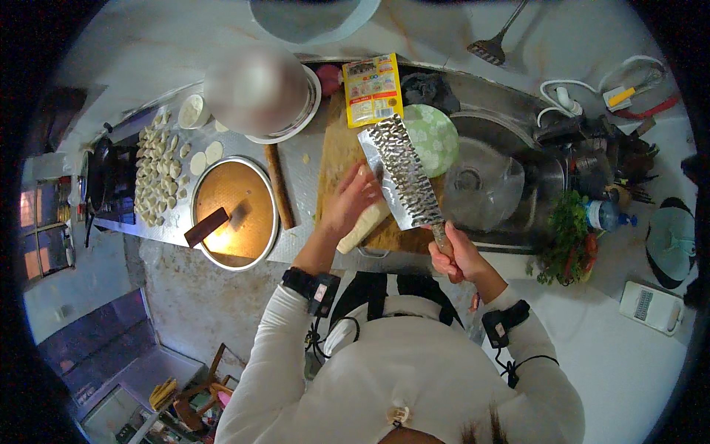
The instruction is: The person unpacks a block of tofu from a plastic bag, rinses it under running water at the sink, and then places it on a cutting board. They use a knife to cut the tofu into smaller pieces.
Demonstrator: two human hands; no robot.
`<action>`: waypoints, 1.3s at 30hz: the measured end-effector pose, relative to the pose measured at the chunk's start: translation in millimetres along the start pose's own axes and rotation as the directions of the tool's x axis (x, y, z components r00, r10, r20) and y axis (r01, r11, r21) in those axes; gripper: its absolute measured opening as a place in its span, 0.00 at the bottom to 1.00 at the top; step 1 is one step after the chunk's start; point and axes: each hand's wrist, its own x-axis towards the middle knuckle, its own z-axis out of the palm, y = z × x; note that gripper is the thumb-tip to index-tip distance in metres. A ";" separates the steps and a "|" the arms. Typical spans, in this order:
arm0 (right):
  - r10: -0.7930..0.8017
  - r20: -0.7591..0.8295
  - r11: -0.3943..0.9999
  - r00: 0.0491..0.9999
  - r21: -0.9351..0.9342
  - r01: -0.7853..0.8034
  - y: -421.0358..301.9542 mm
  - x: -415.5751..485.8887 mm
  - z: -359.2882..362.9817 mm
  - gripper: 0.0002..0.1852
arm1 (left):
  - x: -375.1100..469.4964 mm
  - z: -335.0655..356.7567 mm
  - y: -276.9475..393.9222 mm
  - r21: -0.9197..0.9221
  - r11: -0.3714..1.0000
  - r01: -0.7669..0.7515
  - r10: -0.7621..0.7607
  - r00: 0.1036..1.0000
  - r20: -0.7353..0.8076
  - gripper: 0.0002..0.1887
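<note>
My right hand grips the handle of a broad cleaver with a hammered metal blade. The blade is raised over a wooden cutting board and points up and left. My left hand is beside the blade's left edge with its fingers apart; whether the fingertips touch the metal is unclear. Below that hand lies a thick pale roll, apparently dough, partly covered by the hand and blade. A green patterned round plate or lid sits behind the blade, next to a yellow printed food packet.
Left are a rolling pin, a round metal pan with a dark-handled tool, dough rounds and rows of small dumplings. A bowl stands behind. Right are a sink, leafy greens and a plastic bottle.
</note>
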 end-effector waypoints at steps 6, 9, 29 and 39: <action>0.063 0.063 0.952 0.996 0.297 -0.079 -0.7 -2.8 4.2 0.36 | 2.0 19.4 10.1 -0.377 0.908 0.183 -0.090 0.964 0.250 0.28; 0.074 0.083 0.929 0.994 0.357 -0.099 5.1 -6.1 2.9 0.36 | 0.9 18.2 6.5 -0.350 0.911 0.218 -0.118 0.951 0.285 0.27; -0.085 -0.250 0.894 0.964 0.407 0.185 20.5 -43.2 -19.0 0.34 | -3.3 1.6 18.3 -0.378 0.916 0.131 -0.062 0.980 0.188 0.25; 0.001 -0.293 0.911 0.956 0.394 0.120 41.3 -64.3 -33.7 0.37 | 97.4 -65.9 29.4 -0.195 0.980 -0.050 0.015 0.984 -0.176 0.26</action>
